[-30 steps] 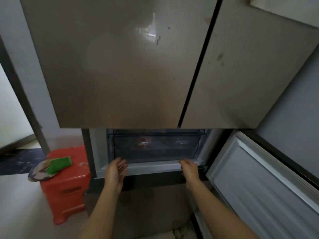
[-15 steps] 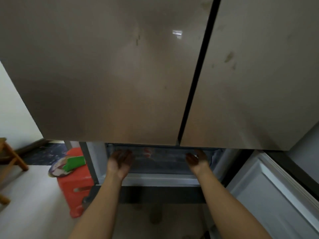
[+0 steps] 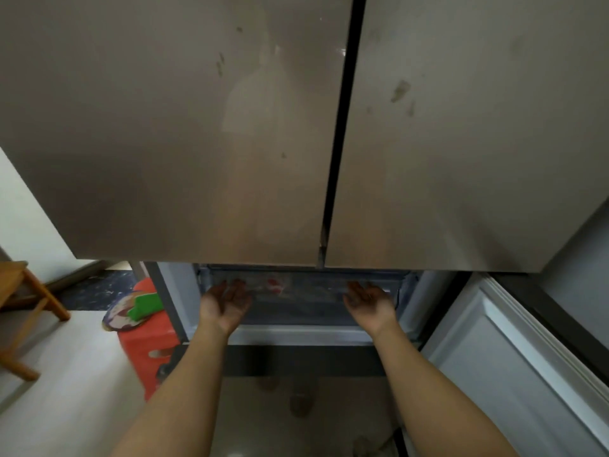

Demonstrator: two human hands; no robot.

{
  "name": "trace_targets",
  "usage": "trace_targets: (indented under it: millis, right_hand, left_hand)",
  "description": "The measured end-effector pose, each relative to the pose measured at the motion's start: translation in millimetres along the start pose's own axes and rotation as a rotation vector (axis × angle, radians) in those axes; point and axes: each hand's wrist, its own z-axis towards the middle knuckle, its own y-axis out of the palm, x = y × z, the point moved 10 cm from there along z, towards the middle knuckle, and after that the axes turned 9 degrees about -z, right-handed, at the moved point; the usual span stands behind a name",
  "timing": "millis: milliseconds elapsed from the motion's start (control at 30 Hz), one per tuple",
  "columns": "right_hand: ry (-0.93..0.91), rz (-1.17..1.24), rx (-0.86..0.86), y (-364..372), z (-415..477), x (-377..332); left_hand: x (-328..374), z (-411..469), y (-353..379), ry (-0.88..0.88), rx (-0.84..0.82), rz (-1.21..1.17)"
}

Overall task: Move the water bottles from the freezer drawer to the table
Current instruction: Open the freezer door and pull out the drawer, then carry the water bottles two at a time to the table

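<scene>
Grey-tinted clear plastic at the fingertips: both hands reach palm-up to the front of the translucent freezer drawer (image 3: 303, 301).

- Left hand (image 3: 225, 303): fingers (image 3: 230, 286) extended and lying side by side, tips at the drawer's upper left edge. Whether they hook under a lip cannot be told.
- Right hand (image 3: 369, 303): fingers (image 3: 357, 288) likewise extended and close together, tips at the drawer's upper right edge. Nothing is held.
- Drawer: seated in the open lower compartment, directly below the upper doors.
- Water bottles: not clearly made out. A blurred red patch (image 3: 273, 285) shows through the drawer front, between the two hands.
- Upper doors: left brown-grey glossy fridge door (image 3: 184, 127) and right brown-grey glossy fridge door (image 3: 461, 127), both closed, smudged, with a dark seam between them.
- White ribbed inner face of the open lower door (image 3: 514, 374): swung out to the right of the right forearm.
- Red plastic stool (image 3: 148, 344): on the floor just left of the fridge, carrying a patterned cloth and a green object (image 3: 145, 306).
- Brown wooden stool (image 3: 19, 311): farther left, partly out of view.
</scene>
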Motion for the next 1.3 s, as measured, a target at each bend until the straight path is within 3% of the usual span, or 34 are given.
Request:
trace_targets:
  millis: [500,733,1300]
  right_hand:
    - [-0.068,0.052,-0.002,-76,-94,56]
    - [-0.075,0.026,-0.082,-112,-155,88]
    - [-0.038,-0.020,-0.062,-137,-202,98]
  left_hand:
    - [-14,-94,-84,-0.049,-0.045,0.018]
    - [-19,-155,-134,-0.058,-0.032,0.022]
    - [-31,-213,-155,0.019,0.048,0.112]
